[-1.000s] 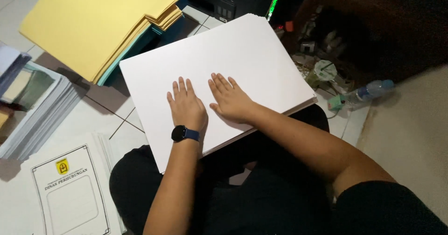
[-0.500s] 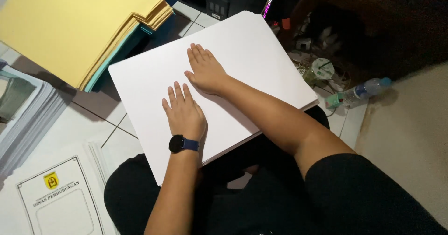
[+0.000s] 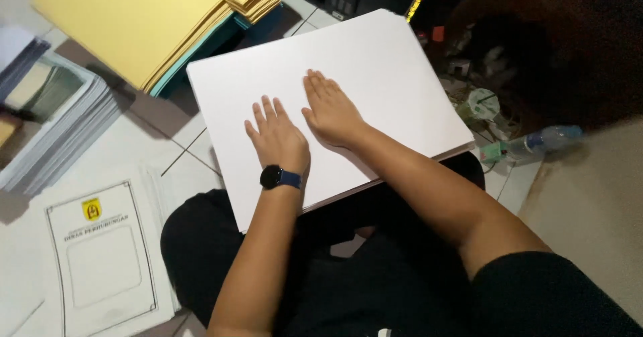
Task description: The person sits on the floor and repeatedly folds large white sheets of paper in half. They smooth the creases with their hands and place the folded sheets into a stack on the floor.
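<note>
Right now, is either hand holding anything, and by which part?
Nothing is gripped. The left hand and right hand lie flat, palms down, on the middle of the white sheet resting on the lap.

- A clear plastic bottle (image 3: 544,141) with a pale label is seen lying on its side on the floor at the right.
- A white printed cover sheet (image 3: 100,257), bordered in black with a small yellow emblem near its top, is laid on the floor at the lower left.
</note>
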